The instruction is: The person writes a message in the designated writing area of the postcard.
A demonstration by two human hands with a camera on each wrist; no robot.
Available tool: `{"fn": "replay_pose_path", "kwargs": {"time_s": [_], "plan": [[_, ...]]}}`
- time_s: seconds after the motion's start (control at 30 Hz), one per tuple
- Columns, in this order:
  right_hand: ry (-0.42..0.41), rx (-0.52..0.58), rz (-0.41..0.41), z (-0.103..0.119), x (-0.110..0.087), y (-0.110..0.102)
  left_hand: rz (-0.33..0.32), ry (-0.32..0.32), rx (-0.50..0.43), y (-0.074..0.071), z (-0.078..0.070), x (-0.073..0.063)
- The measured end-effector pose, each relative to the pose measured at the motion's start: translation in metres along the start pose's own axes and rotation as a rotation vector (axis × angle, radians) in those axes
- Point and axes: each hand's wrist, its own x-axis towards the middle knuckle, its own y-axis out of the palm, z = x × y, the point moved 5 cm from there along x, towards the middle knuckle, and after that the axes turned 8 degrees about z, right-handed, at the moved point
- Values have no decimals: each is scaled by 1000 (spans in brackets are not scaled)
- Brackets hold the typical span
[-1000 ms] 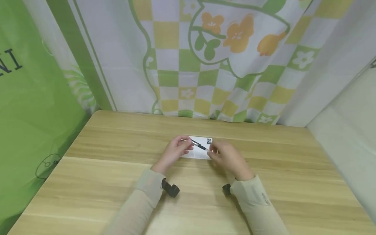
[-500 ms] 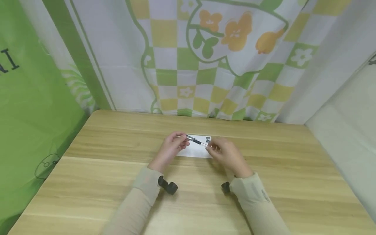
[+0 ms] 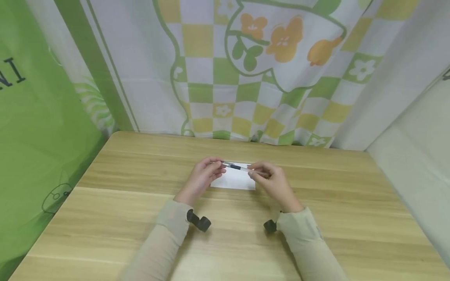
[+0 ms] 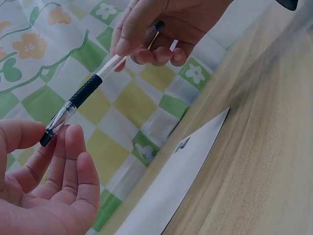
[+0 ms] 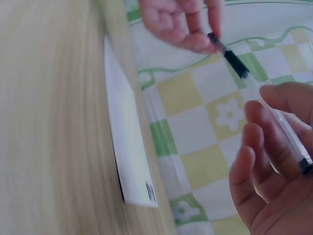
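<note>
A pen (image 3: 235, 167) with a clear barrel and a black ribbed grip (image 4: 85, 91) is held in the air between both hands, nearly level. My left hand (image 3: 200, 176) pinches its clear, dark-tipped end between thumb and fingers. Around the clear barrel, my right hand (image 3: 273, 181) pinches with thumb and forefinger; the pen's black tail (image 5: 305, 165) shows past those fingers in the right wrist view. Beneath the hands lies a flat white card (image 3: 233, 182) with a dark printed mark (image 4: 182, 145) at one corner.
The wooden table (image 3: 140, 218) stretches around the card. Behind it hangs a checked curtain (image 3: 225, 70), with a green cloth (image 3: 42, 128) at the left and a pale wall (image 3: 415, 156) at the right. A small black device (image 3: 203, 223) sits at each wrist.
The pen has turned from slanting down to the right to nearly level. My left hand has shifted slightly left and away from me. Both hands keep hold of the pen.
</note>
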Motion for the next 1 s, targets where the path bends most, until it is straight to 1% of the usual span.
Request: {"fn": "replay_pose_path", "kwargs": {"time_s": [0.07, 0.2, 0.33, 0.43, 0.5, 0.63, 0.8, 0.9, 1.0], "plan": [[25, 117, -26, -3, 0, -1, 6, 4, 7, 0, -2, -1], [35, 291, -84, -5, -2, 1, 20, 2, 16, 0, -3, -3], [-12, 482, -102, -6, -3, 6, 45, 3, 29, -1, -4, -3], [-51, 593, -94, -7, -3, 11, 56, 8, 38, -1, -5, -2], [-64, 627, -97, -8, -3, 15, 57, 7, 46, -1, -6, -1], [-57, 648, -132, -12, -4, 19, 50, 3, 75, -1, -6, -1], [-70, 723, -140, -13, -6, 28, 28, 1, 136, -1, -5, -3], [-90, 753, -125, -9, -5, 34, 4, 27, 161, -2, -6, -5], [-92, 762, -100, -6, -4, 39, -2, 67, 182, 1, -9, -5]]}}
